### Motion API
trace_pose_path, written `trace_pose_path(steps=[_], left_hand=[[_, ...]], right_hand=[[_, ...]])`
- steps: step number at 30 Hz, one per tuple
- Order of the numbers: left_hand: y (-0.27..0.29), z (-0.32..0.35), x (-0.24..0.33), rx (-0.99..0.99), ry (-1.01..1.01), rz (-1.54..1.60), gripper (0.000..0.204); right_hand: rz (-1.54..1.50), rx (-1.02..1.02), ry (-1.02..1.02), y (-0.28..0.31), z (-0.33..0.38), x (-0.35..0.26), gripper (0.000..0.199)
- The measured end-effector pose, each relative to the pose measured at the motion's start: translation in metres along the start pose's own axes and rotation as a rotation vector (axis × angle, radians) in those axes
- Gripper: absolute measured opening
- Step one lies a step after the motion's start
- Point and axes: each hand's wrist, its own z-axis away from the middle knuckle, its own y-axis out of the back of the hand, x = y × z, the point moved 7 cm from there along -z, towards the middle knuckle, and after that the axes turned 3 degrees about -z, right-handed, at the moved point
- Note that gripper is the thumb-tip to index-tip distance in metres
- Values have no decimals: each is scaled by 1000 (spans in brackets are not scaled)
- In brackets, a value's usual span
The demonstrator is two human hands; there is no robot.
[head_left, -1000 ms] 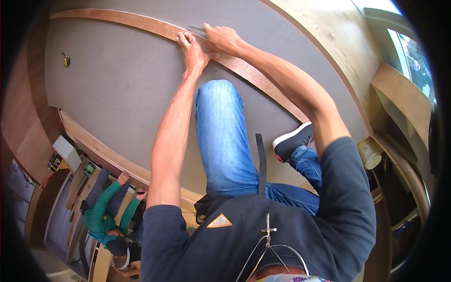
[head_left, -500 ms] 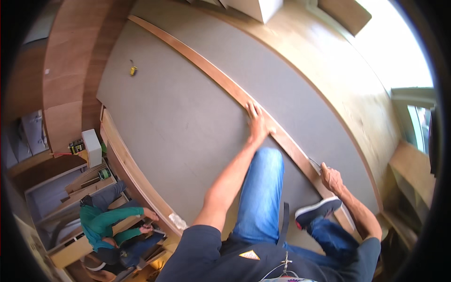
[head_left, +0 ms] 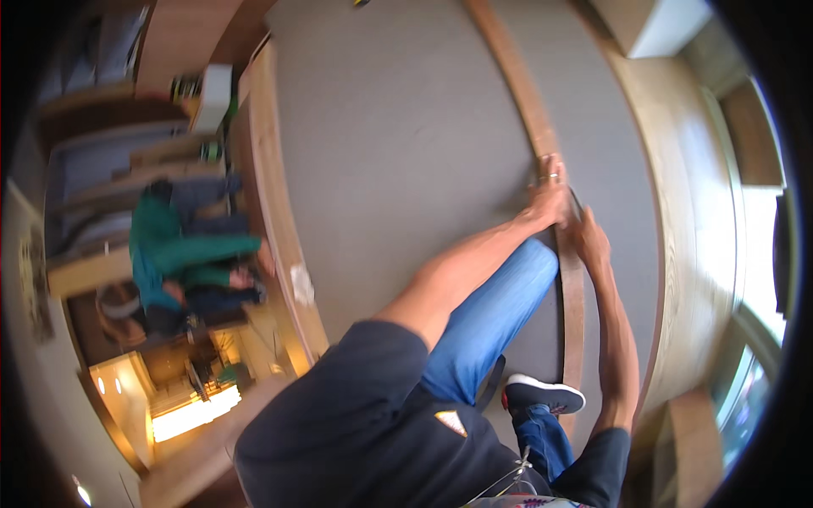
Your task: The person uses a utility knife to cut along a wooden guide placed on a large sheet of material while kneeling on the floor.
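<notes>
A long, narrow wooden strip [head_left: 506, 68] lies across a large grey board [head_left: 389, 144]. My left hand [head_left: 549, 196] rests on the strip, its fingers stretched over the wood and a ring on one of them. Just to the right, my right hand [head_left: 591, 241] is closed around a thin, dark, slender tool [head_left: 575, 200]. The tool's tip points at the strip's right edge, close beside my left fingers. Blur hides what kind of tool it is. My bent knee [head_left: 538, 267] is beside the strip, and my shoe [head_left: 542, 395] overlaps its near end.
A co-worker in a green top [head_left: 165, 241] sits low at the left, beyond a wooden edge board [head_left: 269, 144]. Pale wood panelling [head_left: 677, 161] runs along the right. A white box [head_left: 215, 97] stands at the far left. A yellow object [head_left: 362, 2] shows at the top edge.
The view has turned, so the strip runs more upright. My right hand has slid up along the strip with the tool, from well below my left hand to right beside it.
</notes>
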Motion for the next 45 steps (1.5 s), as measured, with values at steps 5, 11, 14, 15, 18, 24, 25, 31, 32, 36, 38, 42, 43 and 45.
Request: trace_pose_path(steps=[5,11,14,15,18,24,25,31,32,36,38,42,43,45], left_hand=[[13,5,3,-17,-4,-107,148],[20,5,7,-19,-35,-96,146],[18,8,7,-38,-14,-56,151],[21,8,8,3,-16,-22,146],[25,9,15,102,-104,-190,137],[24,4,9,41,-113,-27,140],[24,4,10,42,-110,-7,139],[21,4,13,58,-125,-101,141],[21,4,13,54,-120,-104,144],[24,4,14,43,-95,-112,141],[24,4,13,30,-87,-109,140],[22,5,14,63,-128,-115,140],[22,5,13,60,-135,-115,140],[22,3,15,65,-151,-121,140]], right_hand=[[76,-81,-165,-17,239,92,45],[32,-11,-108,19,170,90,38],[-25,94,-76,33,50,35,41],[3,27,-157,28,12,22,41],[-34,146,-23,35,-46,-28,29],[-78,159,2,28,-74,-58,20],[-89,179,12,29,-66,-54,20],[34,131,-37,9,123,29,16],[35,91,-109,4,166,49,20],[-30,41,-199,12,239,96,23],[-164,198,-260,40,220,111,23],[-146,617,-172,107,136,122,16],[-130,706,-165,118,121,122,20],[-156,722,-237,124,103,127,26]])
